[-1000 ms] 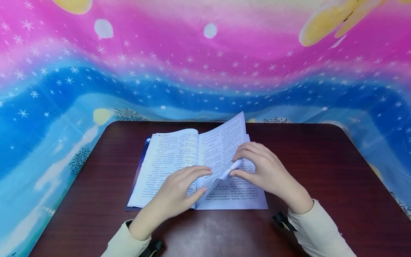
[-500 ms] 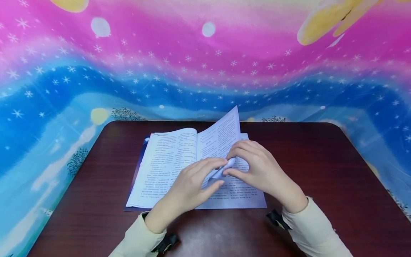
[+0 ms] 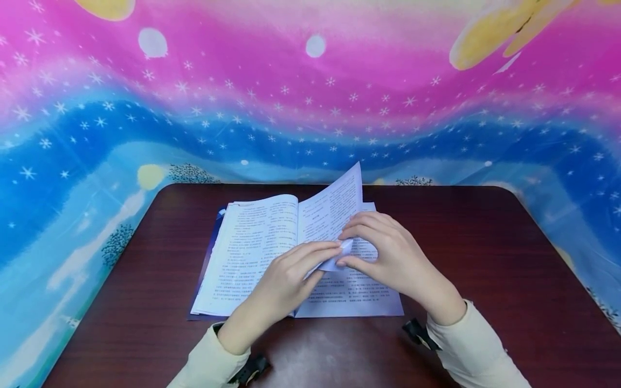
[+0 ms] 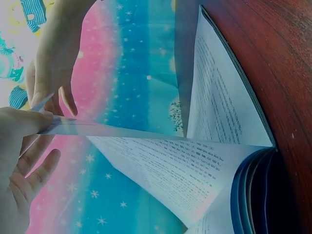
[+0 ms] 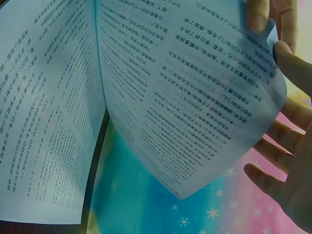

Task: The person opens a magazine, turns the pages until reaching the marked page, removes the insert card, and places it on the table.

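Note:
An open magazine with printed text lies on the table, its dark blue cover showing along the left edge. One right-side page is raised, its far corner standing up and its outer edge curled. My left hand pinches this page near the curl; the left wrist view shows the thumb on the paper. Beside it, my right hand holds the outer edge, thumb on one side and fingers behind in the right wrist view. Underneath, another printed page lies flat.
The dark reddish-brown table extends around the magazine. A pink and blue snowflake-patterned cloth hangs behind it and along both sides. Black straps sit at both wrists, by the light sleeves.
My left hand has moved right and up to the page's curled edge, and its thumb has closed in. The right hand and raised page have shifted slightly left.

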`<move>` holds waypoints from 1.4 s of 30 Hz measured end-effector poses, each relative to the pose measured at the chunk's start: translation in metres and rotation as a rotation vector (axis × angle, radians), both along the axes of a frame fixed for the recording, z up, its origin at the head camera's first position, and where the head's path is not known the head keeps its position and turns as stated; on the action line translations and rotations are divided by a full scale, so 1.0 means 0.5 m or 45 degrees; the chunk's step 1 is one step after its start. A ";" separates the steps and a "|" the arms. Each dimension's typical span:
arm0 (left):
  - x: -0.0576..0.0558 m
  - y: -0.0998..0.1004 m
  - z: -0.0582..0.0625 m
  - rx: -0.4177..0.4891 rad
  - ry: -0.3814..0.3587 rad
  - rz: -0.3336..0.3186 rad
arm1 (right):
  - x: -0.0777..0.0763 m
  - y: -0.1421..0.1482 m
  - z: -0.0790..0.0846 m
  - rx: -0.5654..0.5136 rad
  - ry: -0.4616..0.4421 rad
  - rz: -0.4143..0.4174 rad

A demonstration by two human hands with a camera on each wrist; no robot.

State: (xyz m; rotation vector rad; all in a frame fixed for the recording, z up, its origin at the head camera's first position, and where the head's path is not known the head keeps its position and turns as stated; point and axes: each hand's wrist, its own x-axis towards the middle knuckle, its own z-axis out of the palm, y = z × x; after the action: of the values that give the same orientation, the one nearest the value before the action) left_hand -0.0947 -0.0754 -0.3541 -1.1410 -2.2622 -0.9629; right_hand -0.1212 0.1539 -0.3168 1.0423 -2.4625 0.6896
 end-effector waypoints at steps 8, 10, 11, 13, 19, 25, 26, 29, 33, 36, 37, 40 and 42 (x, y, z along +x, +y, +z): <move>0.007 -0.020 -0.005 -0.012 -0.050 0.101 | 0.012 0.005 0.005 -0.058 0.004 -0.036; 0.009 -0.029 -0.010 -0.018 -0.067 0.120 | 0.014 0.009 0.004 -0.068 -0.005 -0.042; 0.010 -0.034 -0.013 -0.020 -0.073 0.129 | 0.015 0.011 0.002 -0.068 -0.010 -0.047; 0.011 -0.045 -0.021 -0.016 -0.078 0.145 | 0.016 0.016 -0.001 -0.063 -0.014 -0.060; 0.017 -0.083 -0.042 0.015 -0.045 0.201 | 0.022 0.037 -0.018 -0.032 -0.048 -0.103; 0.027 -0.118 -0.055 0.003 -0.045 0.294 | 0.025 0.060 -0.042 0.024 -0.082 -0.135; 0.029 -0.124 -0.057 0.000 -0.041 0.313 | 0.026 0.063 -0.045 0.034 -0.084 -0.140; 0.035 -0.140 -0.061 -0.007 -0.036 0.364 | 0.028 0.073 -0.056 0.063 -0.094 -0.149; 0.042 -0.163 -0.066 -0.016 -0.049 0.424 | 0.031 0.084 -0.071 0.108 -0.102 -0.157; 0.048 -0.178 -0.068 -0.028 -0.086 0.457 | 0.032 0.094 -0.086 0.146 -0.110 -0.165; 0.050 -0.183 -0.069 -0.033 -0.096 0.467 | 0.032 0.097 -0.090 0.156 -0.112 -0.166; 0.054 -0.195 -0.071 -0.058 -0.121 0.506 | 0.031 0.105 -0.104 0.179 -0.123 -0.167; 0.056 -0.203 -0.074 -0.075 -0.117 0.538 | 0.032 0.110 -0.112 0.195 -0.131 -0.165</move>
State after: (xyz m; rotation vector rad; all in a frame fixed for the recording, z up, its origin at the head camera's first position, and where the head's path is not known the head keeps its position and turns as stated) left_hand -0.0667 -0.1768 -0.3908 -0.6074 -2.4781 -0.7940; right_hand -0.1053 0.2091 -0.3726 0.9105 -2.6798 0.5333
